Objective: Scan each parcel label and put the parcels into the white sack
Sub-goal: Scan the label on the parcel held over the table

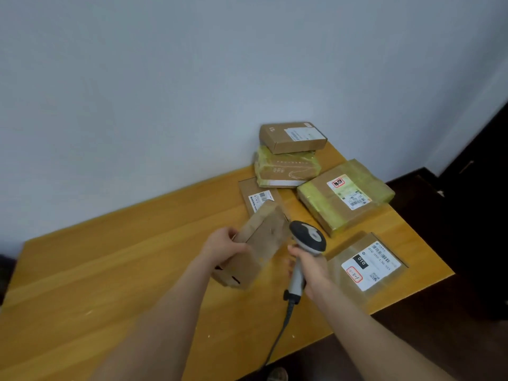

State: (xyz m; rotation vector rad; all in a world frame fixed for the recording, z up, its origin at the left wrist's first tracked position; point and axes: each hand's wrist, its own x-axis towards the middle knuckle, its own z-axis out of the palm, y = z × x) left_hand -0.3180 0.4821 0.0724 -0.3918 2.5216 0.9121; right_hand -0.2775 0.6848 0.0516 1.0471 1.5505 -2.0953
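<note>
My left hand [224, 244] grips a plain brown cardboard parcel [257, 250], held tilted above the wooden table [110, 270]; no label shows on its visible faces. My right hand [309, 266] holds a grey and black barcode scanner [308, 237] by its handle, its head right beside the parcel's right edge. The scanner's cable [277, 336] runs down toward the table's front edge. The white sack is not in view.
Other parcels lie at the table's right end: a flat one with a white label [369, 264], a yellow-taped box [345, 195], a flat parcel [257, 198] behind the held one, and a small box [292, 137] stacked on a taped package [287, 170]. A wall stands behind; dark floor lies right.
</note>
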